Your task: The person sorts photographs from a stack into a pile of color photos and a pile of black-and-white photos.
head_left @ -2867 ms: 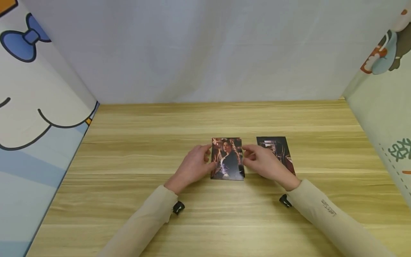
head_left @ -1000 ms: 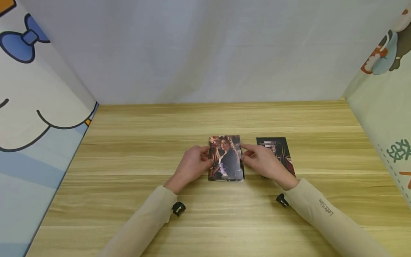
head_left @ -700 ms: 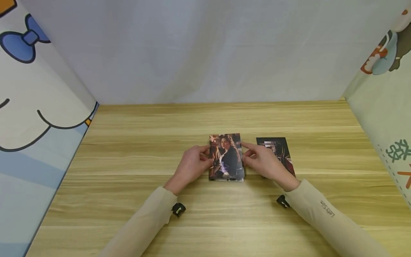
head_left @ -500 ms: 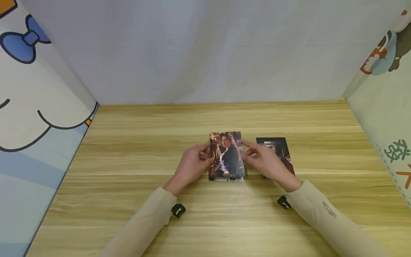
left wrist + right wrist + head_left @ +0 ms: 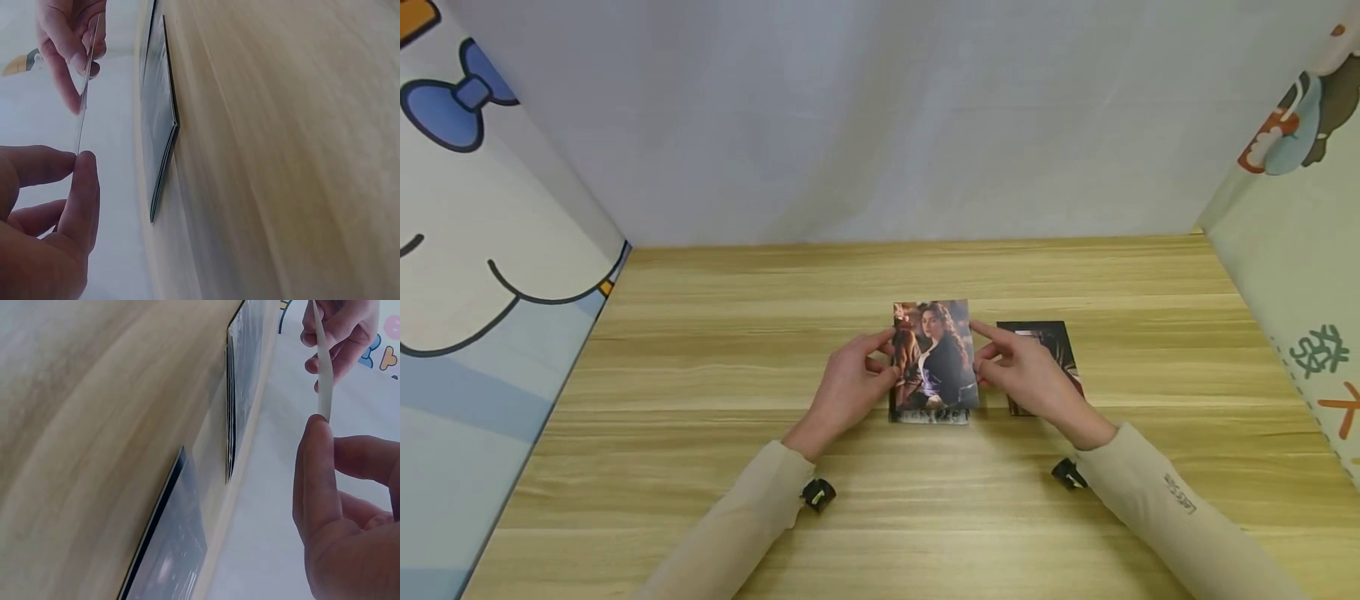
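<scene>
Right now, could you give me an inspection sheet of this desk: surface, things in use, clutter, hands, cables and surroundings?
Surface: wooden table, light grain.
Job's things: top photo card lifted clear of a card stack lying flat; the wrist views show the gap between them.
Clutter: dark card lying flat to the right of the stack.
Hands: left hand pinches the lifted card's left edge; right hand pinches its right edge.
Cables: nothing seen.
Surroundings: grey backdrop behind; cartoon-printed panels at both sides.
</scene>
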